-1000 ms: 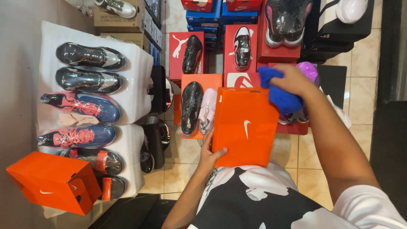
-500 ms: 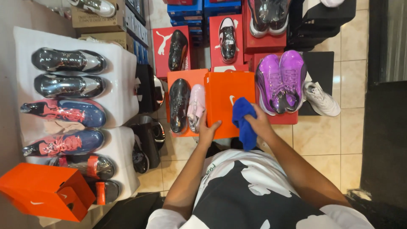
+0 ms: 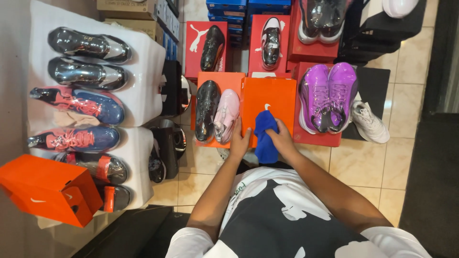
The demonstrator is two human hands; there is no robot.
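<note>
Orange shoebox is sitting boxed in: black-and-pink pair touching at 9 o'clock, purple pair just beside at 3; bare tile floor lying at 4. Left hand is gripping the box's near-left edge. Right hand is clenching one blue cloth against the lid's near edge.
</note>
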